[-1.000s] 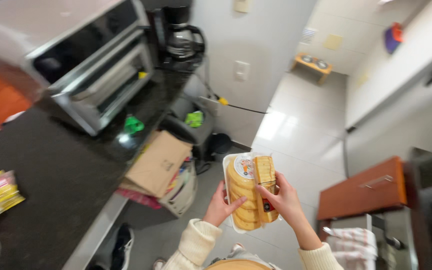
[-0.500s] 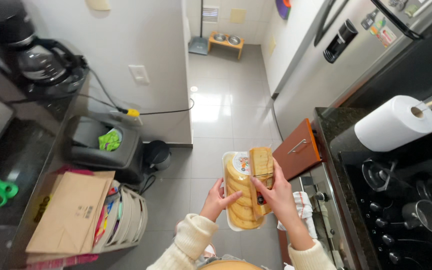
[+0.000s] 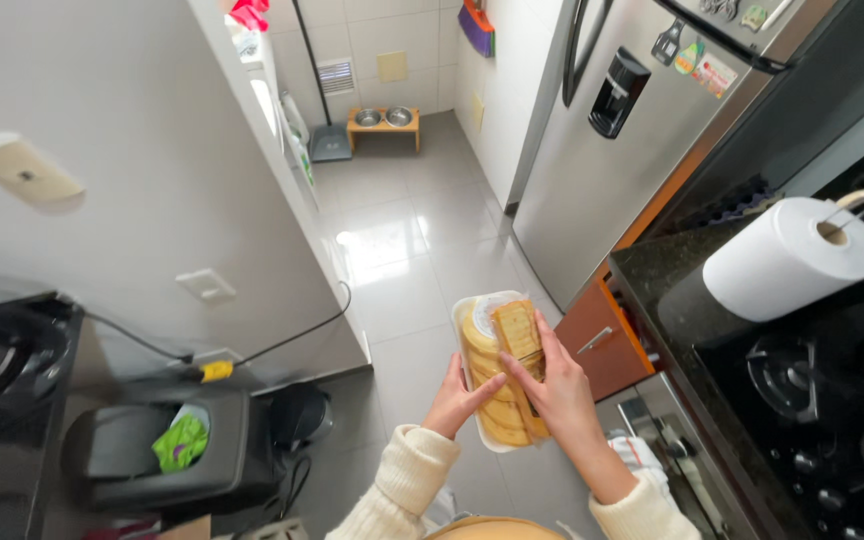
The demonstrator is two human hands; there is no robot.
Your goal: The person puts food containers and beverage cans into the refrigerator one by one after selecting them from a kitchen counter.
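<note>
Closest to the camera, two cream knitted sleeves lead to the hands. The left hand (image 3: 455,398) cups the near left edge of a white foam tray (image 3: 473,322), its fingers laid across the clear film. The right hand (image 3: 556,390) wraps the tray's right side, fingers pressing a flat rectangular wedge of yellow cheese (image 3: 517,330) against the top of the tray. Inside the tray, round pale-yellow slices (image 3: 482,365) overlap in a row under the glossy wrap. The tray is held in the air over the grey tiled floor (image 3: 402,230), between both hands.

To the right, a dark speckled stone worktop (image 3: 652,275) carries a fat white roll of paper towel (image 3: 790,258) on its side, beside a black gas hob (image 3: 822,400). Below the worktop edge an orange drawer front (image 3: 602,340) with a metal handle stands out.

To the left, a dark grey plastic bin (image 3: 167,455) sits open with a crumpled green scrap (image 3: 180,440) inside.

Farther off, a brushed-steel fridge (image 3: 602,140) stands tall, and at the far wall a small wooden stand with two metal bowls (image 3: 384,118) rests on the floor.
</note>
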